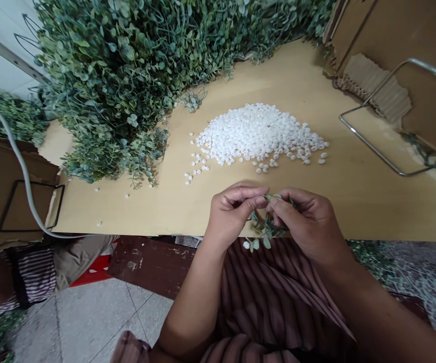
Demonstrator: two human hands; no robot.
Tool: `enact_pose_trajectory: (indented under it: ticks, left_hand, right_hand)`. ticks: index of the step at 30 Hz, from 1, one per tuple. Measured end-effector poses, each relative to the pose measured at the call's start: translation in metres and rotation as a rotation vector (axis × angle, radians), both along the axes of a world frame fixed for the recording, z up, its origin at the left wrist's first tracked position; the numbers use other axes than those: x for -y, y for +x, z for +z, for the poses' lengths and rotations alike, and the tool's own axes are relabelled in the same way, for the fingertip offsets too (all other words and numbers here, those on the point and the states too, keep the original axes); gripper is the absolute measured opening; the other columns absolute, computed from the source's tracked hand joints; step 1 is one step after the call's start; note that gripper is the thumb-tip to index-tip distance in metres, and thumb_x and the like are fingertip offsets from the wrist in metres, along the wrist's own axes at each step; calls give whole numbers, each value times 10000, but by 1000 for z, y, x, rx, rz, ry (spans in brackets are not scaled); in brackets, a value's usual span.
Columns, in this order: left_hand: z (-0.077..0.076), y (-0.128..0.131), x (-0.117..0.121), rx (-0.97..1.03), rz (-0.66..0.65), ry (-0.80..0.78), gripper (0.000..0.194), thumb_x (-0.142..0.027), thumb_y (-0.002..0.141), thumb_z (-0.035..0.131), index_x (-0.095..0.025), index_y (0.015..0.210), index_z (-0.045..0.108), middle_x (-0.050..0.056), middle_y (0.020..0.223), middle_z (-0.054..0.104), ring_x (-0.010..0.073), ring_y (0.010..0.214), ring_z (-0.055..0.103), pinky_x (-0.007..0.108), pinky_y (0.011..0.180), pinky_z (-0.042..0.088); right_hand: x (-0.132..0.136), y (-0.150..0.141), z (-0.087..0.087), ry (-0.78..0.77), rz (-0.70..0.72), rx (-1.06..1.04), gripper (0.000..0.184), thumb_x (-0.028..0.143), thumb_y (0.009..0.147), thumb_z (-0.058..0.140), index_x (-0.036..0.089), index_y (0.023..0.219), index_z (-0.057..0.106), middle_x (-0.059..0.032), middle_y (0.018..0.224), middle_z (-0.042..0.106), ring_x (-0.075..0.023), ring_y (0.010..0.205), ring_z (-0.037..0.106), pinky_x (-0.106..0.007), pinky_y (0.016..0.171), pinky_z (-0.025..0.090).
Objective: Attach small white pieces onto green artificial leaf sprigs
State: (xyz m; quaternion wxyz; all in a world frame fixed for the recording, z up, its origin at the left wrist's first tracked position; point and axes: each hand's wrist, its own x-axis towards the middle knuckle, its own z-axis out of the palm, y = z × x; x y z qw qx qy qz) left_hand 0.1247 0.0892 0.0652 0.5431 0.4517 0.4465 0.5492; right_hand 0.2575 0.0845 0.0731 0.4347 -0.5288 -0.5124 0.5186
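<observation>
Both hands meet over the front edge of the table, working on one artificial green leaf sprig. My left hand is closed in a pinch at the sprig's upper tip. My right hand pinches the same sprig from the right, thumb and fingers around its stem. A small white bead-like piece sits at the end of one of its lower shoots. Just beyond the hands lies a heap of small white round pieces, some scattered at its edges. The fingers partly hide the sprig's top.
A large pile of artificial greenery fills the back left of the table. Cardboard boxes with wire frames stand at both sides. A grey cable hangs at left. Another person's leg shows at lower left beside a dark bench.
</observation>
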Motion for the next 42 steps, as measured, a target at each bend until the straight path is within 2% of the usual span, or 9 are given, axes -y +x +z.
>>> enact_pose_trajectory:
  ticks: [7, 16, 25, 34, 42]
  left_hand:
    - [3, 1, -1, 40, -32, 16, 64, -202, 670, 772, -214, 733, 766, 18, 735, 675, 99, 693, 620, 203, 676, 520]
    - [2, 1, -2, 55, -63, 2, 64, -184, 681, 754, -214, 736, 762, 4, 721, 670, 95, 670, 620, 216, 662, 516]
    - [0, 3, -2, 120, -27, -70, 115, -219, 637, 797, -230, 747, 764, 0, 717, 699, 90, 645, 635, 217, 671, 545]
    - [2, 3, -3, 140, -41, -120, 106, -213, 617, 809, -205, 710, 758, -6, 640, 691, 77, 590, 618, 195, 642, 532]
    - [4, 1, -4, 155, -64, -177, 142, -222, 619, 810, -205, 751, 760, -5, 659, 720, 80, 605, 654, 174, 650, 542]
  right_hand:
    - [0, 0, 1, 19, 13, 6, 325, 332, 746, 548, 118, 510, 487, 27, 455, 443, 6, 442, 387, -88, 438, 336]
    - [0, 2, -1, 45, 50, -15, 329, 351, 762, 548, 114, 536, 514, 23, 475, 471, 1, 462, 422, -92, 465, 354]
    - [-2, 5, -4, 42, 57, -52, 291, 339, 764, 551, 117, 575, 554, 21, 497, 524, -2, 472, 460, -83, 479, 379]
    - [-1, 5, -4, 60, 82, -25, 324, 344, 776, 541, 116, 546, 528, 16, 492, 515, -3, 476, 450, -86, 473, 366]
    - [-3, 7, -6, 65, 85, -70, 349, 374, 780, 556, 112, 550, 541, 16, 499, 525, -1, 490, 474, -79, 503, 399]
